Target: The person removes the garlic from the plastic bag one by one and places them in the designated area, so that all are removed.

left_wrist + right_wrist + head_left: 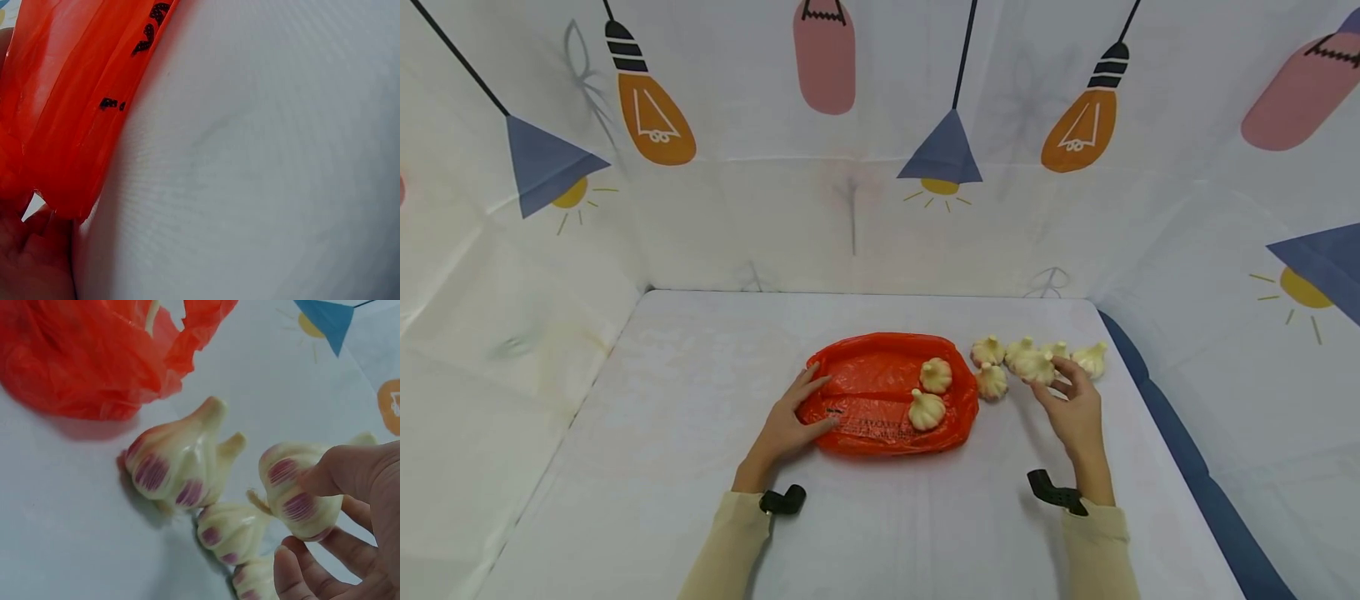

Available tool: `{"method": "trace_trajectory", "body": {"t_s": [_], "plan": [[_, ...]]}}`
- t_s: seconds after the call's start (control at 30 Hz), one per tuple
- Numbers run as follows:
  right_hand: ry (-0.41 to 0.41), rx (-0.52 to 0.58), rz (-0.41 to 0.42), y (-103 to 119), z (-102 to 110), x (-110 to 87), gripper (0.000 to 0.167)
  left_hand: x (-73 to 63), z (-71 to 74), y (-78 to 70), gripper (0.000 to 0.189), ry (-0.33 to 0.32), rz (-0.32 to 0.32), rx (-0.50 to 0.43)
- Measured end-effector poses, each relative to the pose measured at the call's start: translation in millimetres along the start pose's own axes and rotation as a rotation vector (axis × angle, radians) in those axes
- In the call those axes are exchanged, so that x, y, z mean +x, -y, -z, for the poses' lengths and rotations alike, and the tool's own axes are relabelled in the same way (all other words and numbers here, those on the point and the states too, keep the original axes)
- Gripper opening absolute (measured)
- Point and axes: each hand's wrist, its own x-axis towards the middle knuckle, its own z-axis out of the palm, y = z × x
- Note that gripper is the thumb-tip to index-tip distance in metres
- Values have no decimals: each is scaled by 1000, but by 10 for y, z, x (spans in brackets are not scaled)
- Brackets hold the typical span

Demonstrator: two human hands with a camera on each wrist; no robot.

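Observation:
A red plastic bag with black print lies spread on the white table, two garlic bulbs at its right side. My left hand holds the bag's left edge, thumb and fingers spread apart; the left wrist view shows red plastic beside part of that hand. My right hand grips a garlic bulb between thumb and fingers, raised over the table right of the bag. Several other bulbs sit near it, including one garlic bulb close to the bag's right edge.
The white table meets a patterned cloth wall at the back. A dark blue edge runs along the table's right side. A dark wrist mount sits on the left forearm, another mount on the right.

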Motion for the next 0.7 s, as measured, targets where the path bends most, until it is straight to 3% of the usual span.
{"method": "trace_trajectory", "body": {"t_s": [0.7], "plan": [[49, -23, -122, -322, 21, -38, 56, 3, -4, 12, 74, 1, 4, -3]]}}
